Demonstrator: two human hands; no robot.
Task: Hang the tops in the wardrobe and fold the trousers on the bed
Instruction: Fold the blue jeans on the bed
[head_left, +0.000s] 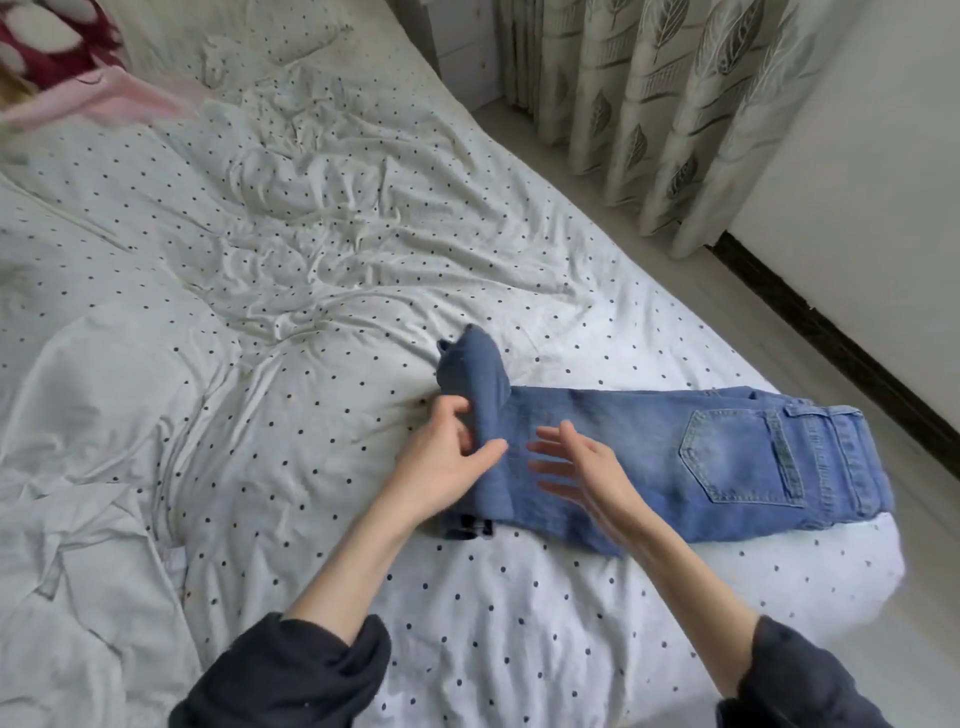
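While the jeans (675, 457) are lying flat near the bed (311, 291) edge, the left hand (447, 462) is pinching their raised leg end, seemingly for folding over, as the blurred right hand (587, 473) is hovering, fingers spread, perhaps for smoothing.

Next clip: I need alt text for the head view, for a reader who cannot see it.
A person's left hand grips the folded-over leg end of blue jeans lying across a polka-dot bed, while the open right hand hovers just over the denim. The back pocket faces up near the bed's right edge; a leaf-patterned curtain hangs beyond.
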